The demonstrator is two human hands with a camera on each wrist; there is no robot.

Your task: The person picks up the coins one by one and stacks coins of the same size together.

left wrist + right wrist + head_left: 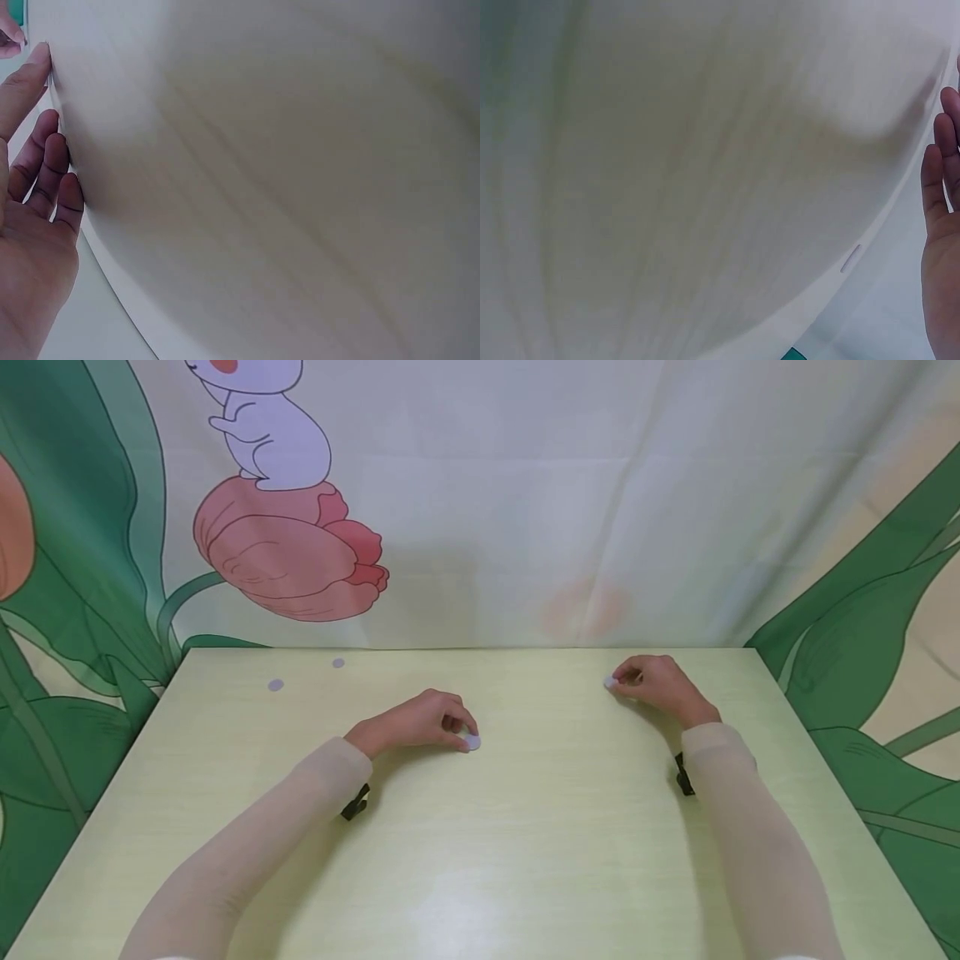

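A small pale disc [472,742] is pinched at the fingertips of the left hand [417,723], the fingers curled over it and the disc pressed flat on the table [525,827], just right of the knuckles. A second disc [611,682] is held the same way by the right hand [657,684], nipped between curled fingers at the hand's left edge, low against the tabletop. Each disc is thus found on the inner side of its hand, the two hands set well apart with bare table between them. No long axis is offered by either piece: both are round, thin and flat, matte, whitish-grey. Two more discs [276,685] [338,663] are seen lying loose near the far left corner, apart from each other and clearly nearer the left hand than the right. The table is smooth, pale yellow-green, with a faint wood grain. Both arms are covered by sheer beige sleeves [255,852]. In the wrist views only blurred tabletop and finger edges are shown, so nothing of the grips can be told from them. Behind, a printed cloth [525,485] with a tulip and leaves is hung.
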